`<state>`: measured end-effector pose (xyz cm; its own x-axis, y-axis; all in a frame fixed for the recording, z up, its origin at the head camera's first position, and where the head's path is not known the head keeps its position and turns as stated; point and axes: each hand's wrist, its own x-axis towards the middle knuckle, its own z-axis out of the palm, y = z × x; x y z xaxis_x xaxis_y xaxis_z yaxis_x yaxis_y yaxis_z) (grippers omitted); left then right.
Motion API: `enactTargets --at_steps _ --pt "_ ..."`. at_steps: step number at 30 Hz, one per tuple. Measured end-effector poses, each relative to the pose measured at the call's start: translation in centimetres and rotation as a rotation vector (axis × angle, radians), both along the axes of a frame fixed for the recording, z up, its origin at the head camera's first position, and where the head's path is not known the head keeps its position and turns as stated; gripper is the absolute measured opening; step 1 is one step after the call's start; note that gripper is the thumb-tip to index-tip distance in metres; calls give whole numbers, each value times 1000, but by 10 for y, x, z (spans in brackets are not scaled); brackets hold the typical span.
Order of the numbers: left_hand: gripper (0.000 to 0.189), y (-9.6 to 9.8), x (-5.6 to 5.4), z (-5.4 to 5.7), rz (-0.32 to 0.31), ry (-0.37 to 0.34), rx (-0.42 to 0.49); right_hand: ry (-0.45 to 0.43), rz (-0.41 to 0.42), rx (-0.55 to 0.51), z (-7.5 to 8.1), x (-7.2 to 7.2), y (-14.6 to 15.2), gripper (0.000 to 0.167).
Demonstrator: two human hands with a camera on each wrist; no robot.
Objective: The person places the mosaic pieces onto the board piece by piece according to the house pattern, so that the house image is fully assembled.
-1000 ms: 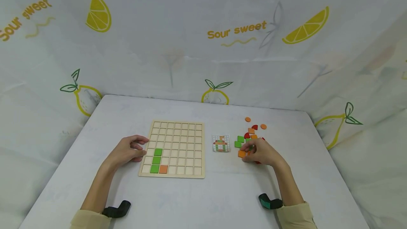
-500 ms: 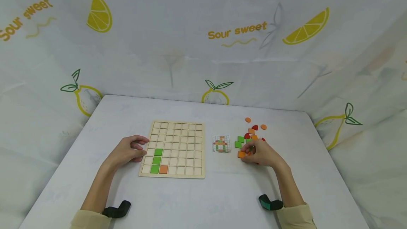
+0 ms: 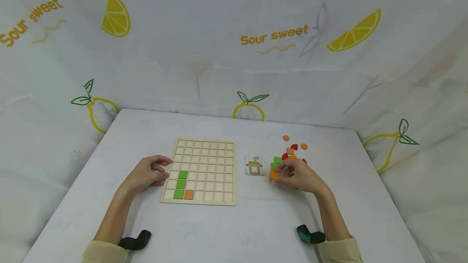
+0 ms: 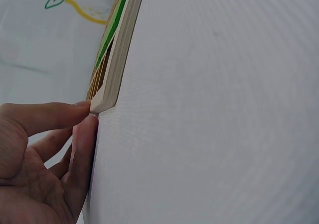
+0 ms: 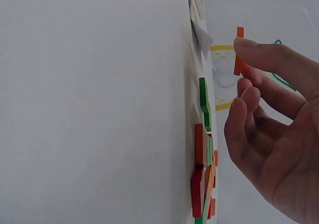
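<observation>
Behind the table hangs a pale cloth [image 3: 215, 86] printed with yellow lemons, lemon slices and the words "Sour sweet". Next in size is the white-topped table [image 3: 219, 230], and on it lies a wooden grid board [image 3: 209, 166], flat and left of the middle. The left hand [image 3: 146, 171] rests at the board's left side, its fingers loosely bent, thumb and fingertips touching the edge. Over the right part of the table, the right hand [image 3: 301, 177] is narrowed, thumb and finger pinching an orange square tile [image 3: 274, 175], which the right wrist view shows clear of the tabletop. A small card [image 3: 255, 165] with a printed coloured pattern lies between the board and that hand. On the board, 3 green tiles [image 3: 180, 184] stand in a column, the second from the left, and 1 salmon-orange tile [image 3: 188, 194] sits just right of the lowest. Around and beyond the right hand lie loose pieces: green squares [image 3: 274, 166], orange squares [image 3: 290, 151], red curved pieces [image 3: 294, 147] and 2 orange discs [image 3: 286, 137]; the hand hides some.
</observation>
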<state>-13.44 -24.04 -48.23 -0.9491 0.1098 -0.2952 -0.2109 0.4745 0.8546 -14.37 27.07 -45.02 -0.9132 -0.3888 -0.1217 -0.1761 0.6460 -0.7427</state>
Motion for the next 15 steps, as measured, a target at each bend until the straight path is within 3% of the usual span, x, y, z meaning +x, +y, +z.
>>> enactTargets --at_steps 10,15 --pt "52 2 0 3 2 -1 -6 60 50 -43 13 -1 -30 21" --pt "52 1 0 1 3 0 -10 87 30 -51 19 2 -49 21"
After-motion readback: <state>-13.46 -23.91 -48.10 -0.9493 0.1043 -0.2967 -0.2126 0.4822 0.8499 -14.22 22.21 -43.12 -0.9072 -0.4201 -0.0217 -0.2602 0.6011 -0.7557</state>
